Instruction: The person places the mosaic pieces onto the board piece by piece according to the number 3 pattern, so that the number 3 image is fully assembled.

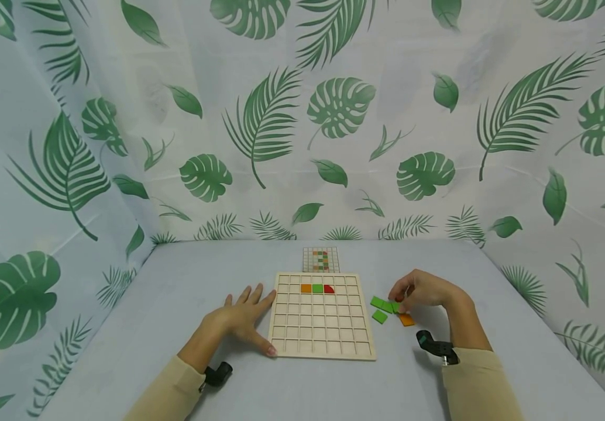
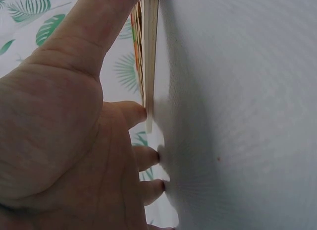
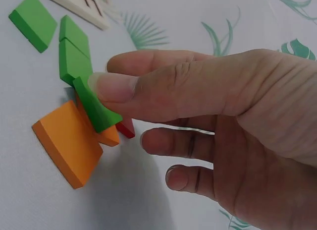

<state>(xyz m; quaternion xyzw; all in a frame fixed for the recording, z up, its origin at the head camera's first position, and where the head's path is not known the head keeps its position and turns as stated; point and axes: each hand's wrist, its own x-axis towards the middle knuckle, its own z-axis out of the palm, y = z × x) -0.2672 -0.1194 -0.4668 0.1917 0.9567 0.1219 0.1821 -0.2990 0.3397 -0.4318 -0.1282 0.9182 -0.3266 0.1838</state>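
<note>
Grid board and coloured tiles, with two hands at work. The pale grid board [image 1: 320, 334] is placed at the lower centre of the head view. In its second row from the top, an orange tile [image 1: 306, 288], a green tile [image 1: 318, 288] and a red piece [image 1: 329, 289] with one rounded corner are set side by side. A small pattern card [image 1: 320, 259] is laid just above the board's upper edge.

The hands are held well apart. The left hand [image 1: 241, 318], left of the board, is spread, its thumb and index fingertip being rested against the board's left side. By the right hand [image 1: 429, 289], right of the board, a tilted green tile [image 3: 96, 108] is pinched between thumb and index finger. Below and left of that tile in the right wrist view, a loose orange tile [image 3: 68, 143] is seen; part of another orange piece [image 3: 108, 137] and a red piece's corner [image 3: 127, 128] are partly hidden behind it. Two joined green tiles [image 3: 73, 61] and a separate green tile [image 3: 33, 23] are shown towards the upper left.
</note>
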